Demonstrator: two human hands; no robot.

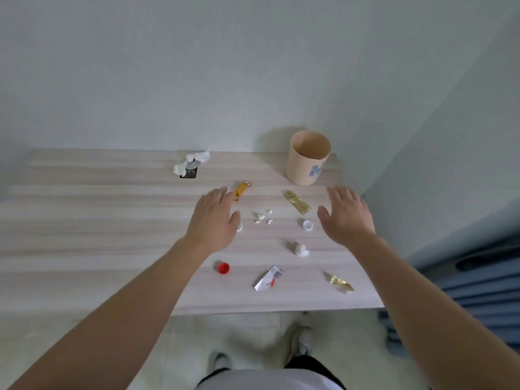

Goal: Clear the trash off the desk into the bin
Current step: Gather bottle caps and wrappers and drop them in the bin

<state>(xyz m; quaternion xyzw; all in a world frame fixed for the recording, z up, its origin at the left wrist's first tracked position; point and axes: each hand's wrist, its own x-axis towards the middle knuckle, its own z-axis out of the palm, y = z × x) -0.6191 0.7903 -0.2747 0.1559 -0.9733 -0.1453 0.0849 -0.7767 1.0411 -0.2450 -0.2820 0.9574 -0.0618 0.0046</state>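
A beige round bin (pixel 308 159) stands at the desk's far right. Trash lies scattered on the pale wooden desk (pixel 98 226): an orange wrapper (pixel 242 190), a gold wrapper (pixel 297 202), small white scraps (pixel 263 217), a white cap (pixel 308 225), a crumpled tissue (pixel 299 249), a red cap (pixel 224 268), a white and red wrapper (pixel 268 278) and a gold foil scrap (pixel 340 282). My left hand (pixel 213 220) hovers open, palm down, beside the orange wrapper and partly covers another white cap (pixel 239 227). My right hand (pixel 347 216) hovers open, right of the white cap.
A dark packet with white tissue on it (pixel 191 164) lies near the desk's far edge against the wall. The desk's right end meets a side wall behind the bin. Blue fabric (pixel 478 291) lies beyond the right edge. My shoes (pixel 301 340) show on the floor below.
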